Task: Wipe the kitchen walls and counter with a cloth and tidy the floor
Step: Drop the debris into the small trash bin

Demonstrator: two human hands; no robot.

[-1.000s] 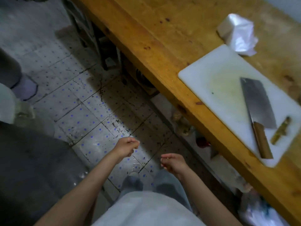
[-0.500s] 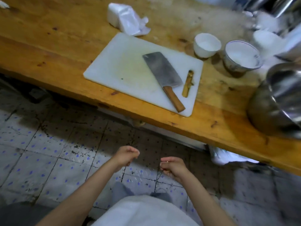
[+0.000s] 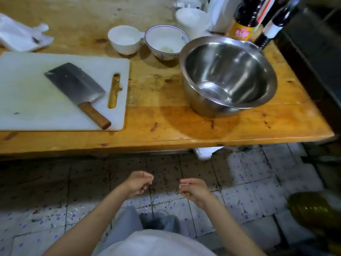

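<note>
Both hands are held low over the tiled floor [image 3: 249, 185], well apart from the wooden counter [image 3: 184, 124]. The left hand [image 3: 138, 183] is seen with its fingers curled into a loose fist; nothing is visibly held, though the palm is turned away. The right hand [image 3: 193, 189] is likewise curled, a ring showing on one finger; whether anything small is pinched inside cannot be told. No cloth can be identified with certainty: a crumpled white item [image 3: 22, 36] lies at the counter's far left, cut off by the frame edge, and its material is unclear. A white cutting board [image 3: 36, 108], also cut at the left, carries a cleaver [image 3: 73, 84] with a wooden handle. A white cup [image 3: 125, 39] and a patterned bowl [image 3: 166, 41] stand beside a steel bowl [image 3: 228, 76]. Dark bottles [image 3: 247, 15] behind are cropped at the top. A blurred yellowish object [image 3: 311, 209] at the lower right cannot be made out.
</note>
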